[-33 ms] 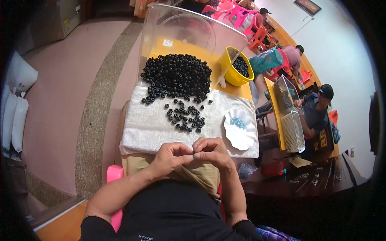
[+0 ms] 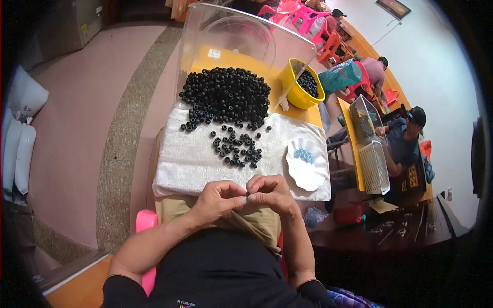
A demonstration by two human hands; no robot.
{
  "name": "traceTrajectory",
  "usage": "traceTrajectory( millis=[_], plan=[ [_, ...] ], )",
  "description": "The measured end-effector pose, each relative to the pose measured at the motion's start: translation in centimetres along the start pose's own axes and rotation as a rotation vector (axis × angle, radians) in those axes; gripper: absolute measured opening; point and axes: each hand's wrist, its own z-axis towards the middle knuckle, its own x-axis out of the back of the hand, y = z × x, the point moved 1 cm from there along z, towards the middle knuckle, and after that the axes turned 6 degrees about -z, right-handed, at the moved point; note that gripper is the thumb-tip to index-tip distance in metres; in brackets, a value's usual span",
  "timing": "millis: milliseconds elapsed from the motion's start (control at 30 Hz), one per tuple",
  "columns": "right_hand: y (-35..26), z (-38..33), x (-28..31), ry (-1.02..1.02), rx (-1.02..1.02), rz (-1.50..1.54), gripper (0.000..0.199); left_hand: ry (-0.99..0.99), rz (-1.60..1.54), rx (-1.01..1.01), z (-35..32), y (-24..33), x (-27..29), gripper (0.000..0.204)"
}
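My left hand and my right hand meet over my lap at the near edge of a white towel. Thumb and forefinger are pinched on each side, and the fingertips touch or nearly touch. A speck of something dark shows between them, too small and covered to name. Just beyond, several loose black beads with holes lie scattered on the towel. Behind these rises a large heap of the same black beads. To the right, a white scalloped dish holds small clear-blue bits.
A clear plastic bin lies around the heap's far side. Beside it stands a yellow tub of dark pieces. Further right, a person sits by a white perforated basket. White sacks stand at far left; a pink chair is by my left arm.
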Motion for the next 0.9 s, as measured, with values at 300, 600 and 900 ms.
traceTrajectory(
  millis=[300, 600, 900],
  plan=[
    [0.7, 0.1, 0.2, -0.008, -0.022, 0.058, 0.008, 0.019, -0.024, -0.048, 0.4, 0.4, 0.0, 0.013],
    [1.1, -0.3, 0.2, -0.005, 0.005, -0.040, 0.010, 0.036, -0.041, -0.032, 0.2, 0.2, 0.1, 0.015],
    [0.6, -0.6, -0.2, -0.008, -0.045, -0.028, 0.013, 0.046, -0.020, -0.046, 0.3, 0.2, 0.1, 0.014]
  ],
)
